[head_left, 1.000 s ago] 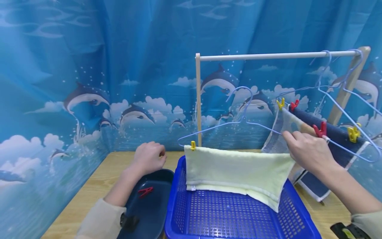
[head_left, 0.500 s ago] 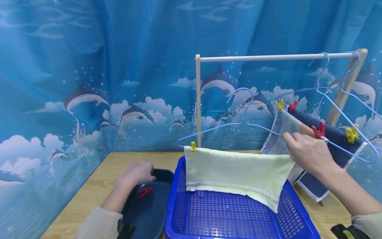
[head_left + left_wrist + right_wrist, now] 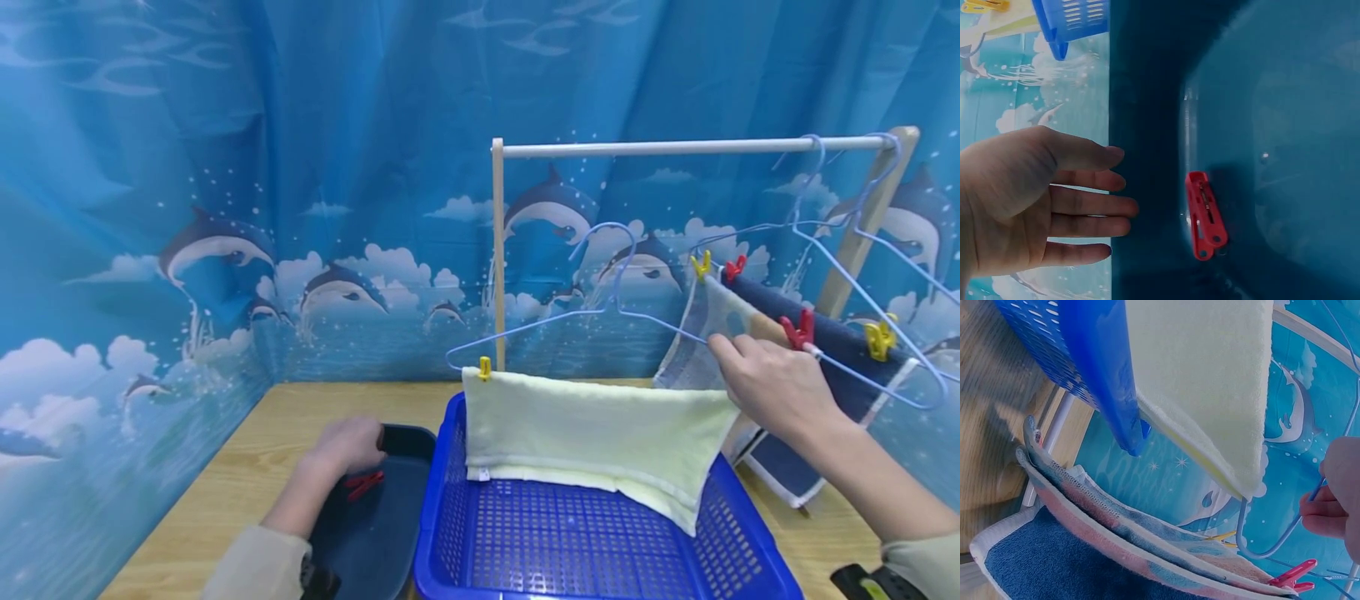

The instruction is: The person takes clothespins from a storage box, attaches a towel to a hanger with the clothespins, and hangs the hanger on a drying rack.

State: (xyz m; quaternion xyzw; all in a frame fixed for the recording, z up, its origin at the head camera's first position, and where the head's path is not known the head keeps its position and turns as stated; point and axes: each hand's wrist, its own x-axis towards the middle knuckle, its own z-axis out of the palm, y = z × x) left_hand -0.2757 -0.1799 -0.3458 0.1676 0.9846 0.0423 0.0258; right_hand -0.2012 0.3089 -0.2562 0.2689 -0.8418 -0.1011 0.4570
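My right hand [image 3: 776, 379] grips one arm of a blue wire clothes hanger [image 3: 540, 319], thumb and fingers around the wire in the right wrist view. Over the hanger's lower bar is folded a pale yellow towel [image 3: 592, 433], held at its left end by a yellow clothespin [image 3: 485, 367]. My left hand [image 3: 348, 446] is low over a dark tray [image 3: 375, 542]. Its fingers [image 3: 1094, 205] are extended and hold nothing in the left wrist view, a short way from a red clothespin [image 3: 1205, 215] lying on the tray's bottom.
Beneath the towel stands a blue plastic basket [image 3: 450, 500], right beside the tray. A drying rack with a white rail [image 3: 660, 147] rises behind it. On the rack's right hang two hangers with a dark blue towel [image 3: 787, 467] and a patterned towel [image 3: 693, 342], clipped with red and yellow clothespins.
My left hand has gone down and slightly left into the space over the tray, toward the red clothespin. The right hand and the hanger with its towel have stayed almost still.
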